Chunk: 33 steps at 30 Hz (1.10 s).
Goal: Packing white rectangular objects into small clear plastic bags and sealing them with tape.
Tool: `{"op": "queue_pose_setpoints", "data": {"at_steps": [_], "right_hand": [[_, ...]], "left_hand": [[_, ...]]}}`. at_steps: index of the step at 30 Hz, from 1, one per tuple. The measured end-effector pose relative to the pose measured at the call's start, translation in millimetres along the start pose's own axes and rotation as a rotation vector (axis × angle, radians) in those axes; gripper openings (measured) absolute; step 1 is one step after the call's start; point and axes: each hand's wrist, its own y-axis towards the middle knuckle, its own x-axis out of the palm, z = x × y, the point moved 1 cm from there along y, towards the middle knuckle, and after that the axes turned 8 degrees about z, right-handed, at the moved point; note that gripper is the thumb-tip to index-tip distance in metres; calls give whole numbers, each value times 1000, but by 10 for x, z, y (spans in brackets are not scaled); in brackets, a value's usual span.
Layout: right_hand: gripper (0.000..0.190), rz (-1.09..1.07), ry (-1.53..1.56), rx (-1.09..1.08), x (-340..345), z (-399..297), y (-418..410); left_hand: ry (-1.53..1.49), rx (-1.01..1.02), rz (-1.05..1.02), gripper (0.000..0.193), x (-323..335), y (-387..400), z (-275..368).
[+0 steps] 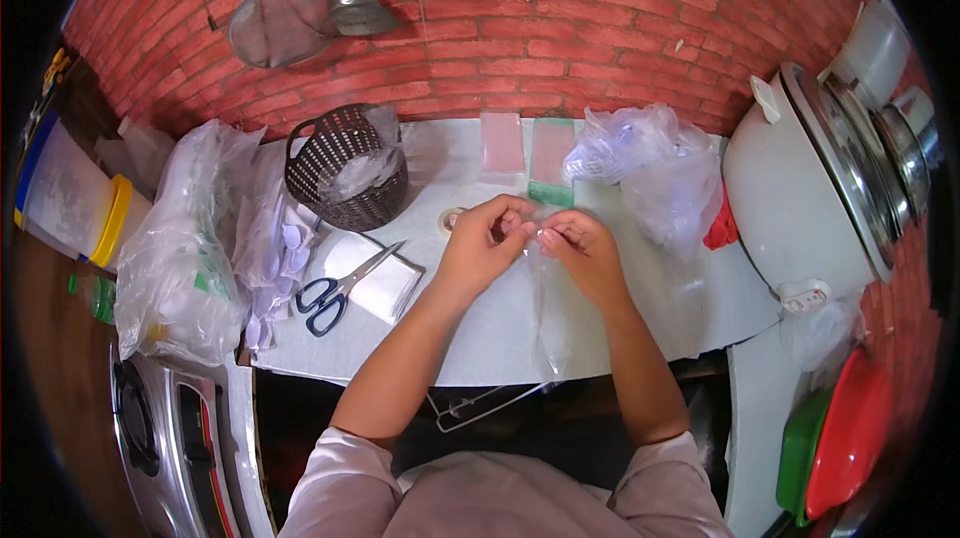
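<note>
My left hand and my right hand meet over the middle of the white table. Their fingertips pinch the upper end of a clear plastic bag, which hangs down towards the table's front edge. A roll of tape lies just left of my left hand. Farther left, scissors with dark blue handles rest on a stack of white sheets or packets. Beyond my hands lie a pink packet and a pink and green packet.
A dark woven plastic basket holds clear plastic. Plastic bags and wrapped plastic spoons stand at the left, more clear bags at the back right. A large white cooker borders the right side; a gas stove is at lower left.
</note>
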Motion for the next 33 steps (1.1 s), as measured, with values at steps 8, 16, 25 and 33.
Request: {"op": "queue_pose_setpoints", "data": {"at_steps": [8,16,25,33], "right_hand": [[10,67,-9,18,17,-25,9],[13,319,-503,-580,287,-527,1],[25,-816,-810,-772,1688,-320,258],[20,-864,-1004,-701,1837,-286,386]], "left_hand": [[-123,-38,15,21,5,12,-101],[-22,126,33,25,136,31,-436],[0,77,-105,18,100,1,-585],[96,220,-43,18,117,-19,-527]]}}
